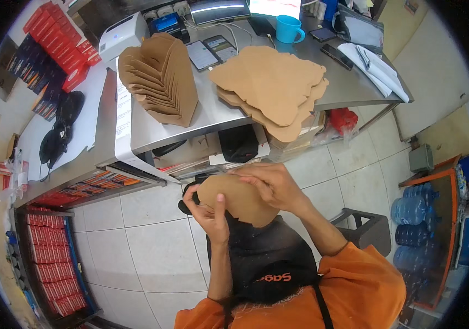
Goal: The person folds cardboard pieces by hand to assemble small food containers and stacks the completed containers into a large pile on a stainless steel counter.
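Observation:
A piece of brown cardboard (pixel 238 198) is held between my two hands above my lap. My left hand (pixel 211 215) grips its left edge, with the thumb lying on the face and fingers behind. My right hand (pixel 274 185) is at its upper right edge, fingers bent over the board; its far fingertips are partly hidden. On the metal table ahead, a stack of folded brown cardboard pieces (pixel 160 79) stands nested at the left. To its right lies a pile of flat brown cardboard blanks (pixel 270 82), jutting over the table's front edge.
Behind the cardboard are a white printer (pixel 123 35), phones (pixel 202 56), a blue mug (pixel 289 29) and a grey pouch (pixel 358 30). Red boxes (pixel 53 257) fill a shelf at left. A dark plastic stool (pixel 363 230) stands at right, near large water bottles (pixel 410 208).

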`<state>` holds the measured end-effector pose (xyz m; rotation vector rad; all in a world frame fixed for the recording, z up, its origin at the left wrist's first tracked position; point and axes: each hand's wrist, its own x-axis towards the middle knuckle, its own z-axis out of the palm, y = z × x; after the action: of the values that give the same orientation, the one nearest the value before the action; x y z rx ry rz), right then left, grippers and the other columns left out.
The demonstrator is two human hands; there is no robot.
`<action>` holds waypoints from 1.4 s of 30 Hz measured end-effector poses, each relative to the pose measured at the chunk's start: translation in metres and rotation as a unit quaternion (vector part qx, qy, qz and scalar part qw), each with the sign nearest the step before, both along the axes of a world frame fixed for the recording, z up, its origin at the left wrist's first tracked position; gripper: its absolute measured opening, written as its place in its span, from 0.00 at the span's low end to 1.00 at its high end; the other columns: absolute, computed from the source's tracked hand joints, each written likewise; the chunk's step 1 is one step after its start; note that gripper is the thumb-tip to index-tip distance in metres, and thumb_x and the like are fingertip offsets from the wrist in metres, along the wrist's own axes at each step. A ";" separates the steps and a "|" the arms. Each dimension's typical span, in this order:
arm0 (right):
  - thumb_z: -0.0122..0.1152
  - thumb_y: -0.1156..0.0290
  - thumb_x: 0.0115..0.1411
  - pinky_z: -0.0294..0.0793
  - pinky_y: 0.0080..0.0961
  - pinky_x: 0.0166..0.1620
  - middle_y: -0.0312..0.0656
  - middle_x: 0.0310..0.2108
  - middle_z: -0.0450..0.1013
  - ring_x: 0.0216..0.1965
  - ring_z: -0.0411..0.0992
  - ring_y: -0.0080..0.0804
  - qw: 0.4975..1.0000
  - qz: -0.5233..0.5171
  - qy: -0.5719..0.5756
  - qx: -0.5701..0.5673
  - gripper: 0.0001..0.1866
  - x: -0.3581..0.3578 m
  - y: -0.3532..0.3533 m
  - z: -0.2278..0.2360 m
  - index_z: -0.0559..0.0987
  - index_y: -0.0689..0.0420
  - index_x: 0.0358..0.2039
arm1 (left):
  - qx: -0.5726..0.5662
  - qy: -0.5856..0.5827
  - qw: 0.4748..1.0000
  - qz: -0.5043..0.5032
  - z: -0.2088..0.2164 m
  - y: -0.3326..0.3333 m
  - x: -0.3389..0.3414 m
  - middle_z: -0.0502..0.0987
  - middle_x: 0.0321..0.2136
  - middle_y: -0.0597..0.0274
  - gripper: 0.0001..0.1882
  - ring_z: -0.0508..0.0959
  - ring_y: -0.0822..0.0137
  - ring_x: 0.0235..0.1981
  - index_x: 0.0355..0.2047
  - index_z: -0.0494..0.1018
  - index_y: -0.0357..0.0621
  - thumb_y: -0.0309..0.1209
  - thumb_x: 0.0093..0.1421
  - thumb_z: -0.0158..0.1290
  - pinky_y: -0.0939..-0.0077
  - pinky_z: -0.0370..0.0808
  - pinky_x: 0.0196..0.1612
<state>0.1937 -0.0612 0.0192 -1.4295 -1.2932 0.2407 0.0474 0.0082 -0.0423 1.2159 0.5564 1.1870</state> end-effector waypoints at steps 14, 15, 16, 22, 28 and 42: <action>0.58 0.85 0.45 0.72 0.23 0.26 0.37 0.26 0.72 0.22 0.71 0.29 0.975 0.012 -0.219 0.037 0.24 0.002 -0.003 0.006 0.84 0.52 0.44 | -0.217 0.012 0.954 -0.208 0.012 0.013 -0.019 0.74 0.51 0.55 0.24 0.76 0.61 0.50 0.58 0.65 0.36 0.34 0.64 0.52 0.67 0.74 0.52; 0.58 0.85 0.45 0.70 0.24 0.24 0.36 0.25 0.71 0.20 0.69 0.29 0.971 0.053 -0.232 0.015 0.24 0.011 -0.003 0.007 0.84 0.52 0.44 | -0.247 0.005 0.945 -0.214 0.013 0.015 -0.022 0.75 0.50 0.55 0.23 0.77 0.62 0.49 0.57 0.66 0.36 0.34 0.65 0.52 0.68 0.74 0.51; 0.57 0.86 0.45 0.68 0.24 0.23 0.36 0.24 0.69 0.19 0.68 0.28 0.966 0.093 -0.241 -0.008 0.25 0.017 -0.004 0.008 0.84 0.52 0.44 | -0.279 0.002 0.934 -0.221 0.014 0.015 -0.026 0.75 0.49 0.54 0.23 0.77 0.62 0.48 0.56 0.66 0.35 0.35 0.65 0.51 0.68 0.75 0.50; 0.56 0.88 0.46 0.62 0.24 0.21 0.37 0.23 0.67 0.18 0.66 0.29 0.970 0.237 -0.047 -0.011 0.18 0.023 -0.008 0.022 0.85 0.58 0.35 | -0.288 -0.035 0.922 -0.256 0.021 0.012 -0.034 0.77 0.47 0.54 0.21 0.79 0.62 0.45 0.55 0.67 0.35 0.35 0.66 0.50 0.68 0.77 0.47; 0.56 0.86 0.48 0.62 0.25 0.22 0.38 0.20 0.67 0.17 0.65 0.33 0.960 0.238 -0.146 -0.020 0.15 0.025 -0.006 0.035 0.82 0.60 0.37 | -0.321 -0.031 0.920 -0.222 0.032 0.002 -0.032 0.77 0.44 0.56 0.19 0.78 0.65 0.45 0.53 0.69 0.35 0.36 0.67 0.49 0.72 0.75 0.47; 0.69 0.72 0.56 0.72 0.20 0.35 0.39 0.32 0.78 0.30 0.75 0.24 0.990 0.134 -0.032 -0.023 0.18 0.033 0.007 -0.004 0.78 0.63 0.46 | -0.319 -0.117 0.928 -0.154 0.029 -0.015 -0.005 0.74 0.49 0.53 0.23 0.76 0.59 0.49 0.57 0.64 0.34 0.39 0.70 0.42 0.66 0.72 0.54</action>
<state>0.2270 -0.0538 0.0152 -1.3078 -1.5428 0.4082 0.0426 -0.0071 -0.0129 0.5653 0.4937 0.7744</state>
